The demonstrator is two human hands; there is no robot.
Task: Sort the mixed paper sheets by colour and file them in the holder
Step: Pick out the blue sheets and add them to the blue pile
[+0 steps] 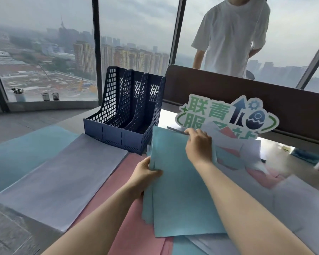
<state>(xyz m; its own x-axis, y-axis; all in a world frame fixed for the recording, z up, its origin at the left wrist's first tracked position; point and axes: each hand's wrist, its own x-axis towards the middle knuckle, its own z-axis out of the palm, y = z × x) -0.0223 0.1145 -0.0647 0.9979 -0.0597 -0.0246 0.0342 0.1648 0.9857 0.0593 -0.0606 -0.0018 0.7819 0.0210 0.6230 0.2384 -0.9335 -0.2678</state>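
I hold a bundle of light blue sheets (175, 184) lifted over the desk. My left hand (145, 172) grips its left edge with the thumb on top. My right hand (198, 146) grips the top right edge. The dark blue file holder (125, 107) with three slots stands behind, all slots showing no paper. A white stack (63, 175) lies left of me, with pink sheets (118, 184) under and beside it and a blue sheet (26, 144) at the far left. Mixed white, pink and blue sheets (250, 162) lie scattered on the right.
A cut-out sign (226, 115) with green characters leans against a dark partition (265, 100) behind the desk. A person in a white T-shirt (232, 35) stands beyond the partition at the window. Small pots (50, 96) sit on the window sill.
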